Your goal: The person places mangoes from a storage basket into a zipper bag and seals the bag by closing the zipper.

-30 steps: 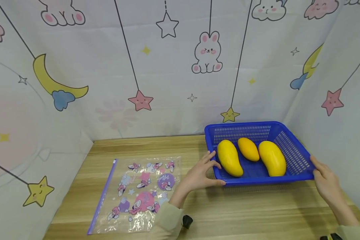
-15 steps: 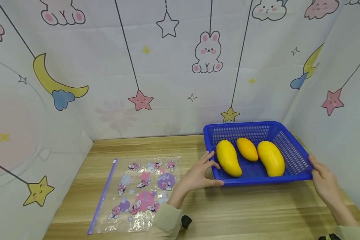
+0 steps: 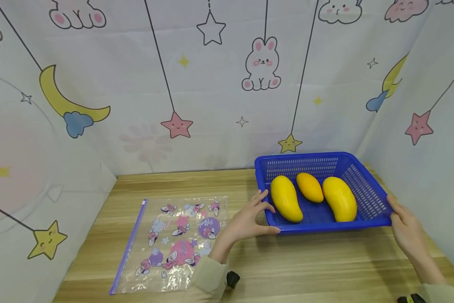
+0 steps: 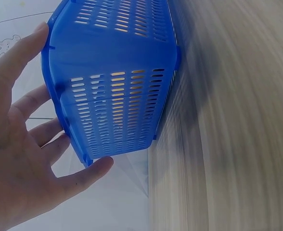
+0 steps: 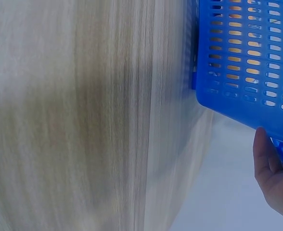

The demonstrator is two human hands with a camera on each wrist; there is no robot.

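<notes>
A blue slotted basket [image 3: 304, 165] stands on the wooden table at the right, with three yellow mangoes in it: a large one at the left [image 3: 286, 204], a smaller orange-yellow one at the back [image 3: 310, 187], and a large one at the right [image 3: 339, 198]. My left hand [image 3: 249, 219] holds the basket's near left corner, fingers along the side rim and thumb under the front rim. My right hand [image 3: 406, 229] holds the near right corner. In the left wrist view my left hand [image 4: 16, 159] spans the basket [image 4: 112, 96]. My right hand [image 5: 274, 178] shows beneath the basket [image 5: 247, 62].
A clear zip bag [image 3: 173, 244] with pink and purple cartoon prints lies flat on the table [image 3: 306, 269] to the left of my left hand. Printed cloth walls [image 3: 211, 84] close in the table at the back, left and right.
The basket has shifted a little to the left with both hands staying on its near corners. The bag has not moved.
</notes>
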